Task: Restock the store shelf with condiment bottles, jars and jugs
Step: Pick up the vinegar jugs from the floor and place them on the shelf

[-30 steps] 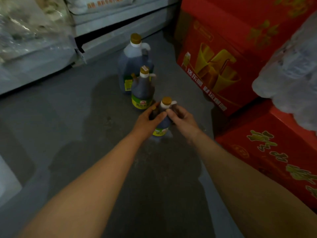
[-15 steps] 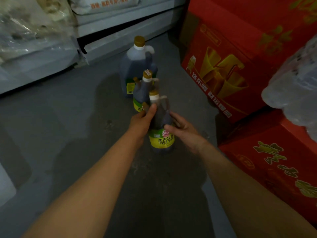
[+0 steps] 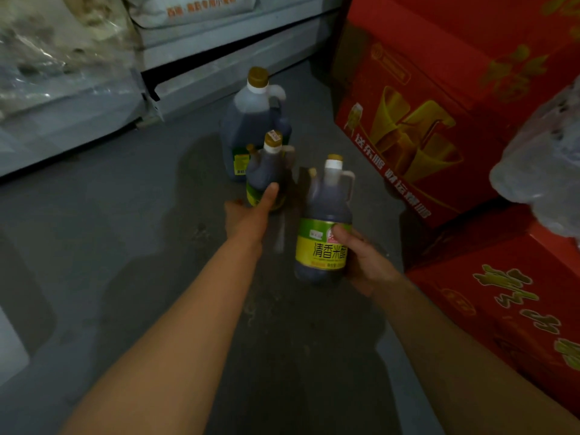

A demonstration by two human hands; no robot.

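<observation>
Head view looks down at a grey floor (image 3: pixel 110 246); red boxes (image 3: pixel 439 105) stack on the right, a pale shelf base (image 3: pixel 219 67) runs behind; a big jug (image 3: pixel 251 127) stands upright behind a small bottle (image 3: pixel 266 171); the left hand (image 3: pixel 248 215) curls round that small bottle; the right hand (image 3: pixel 361 255) grips a second bottle (image 3: pixel 326 221) by its label, cap pointing up and away, above the floor.

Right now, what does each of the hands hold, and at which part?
The right hand grips a dark vinegar bottle at its lower body, thumb on the label. The left hand reaches to a second bottle; whether it grips cannot be told.
</observation>
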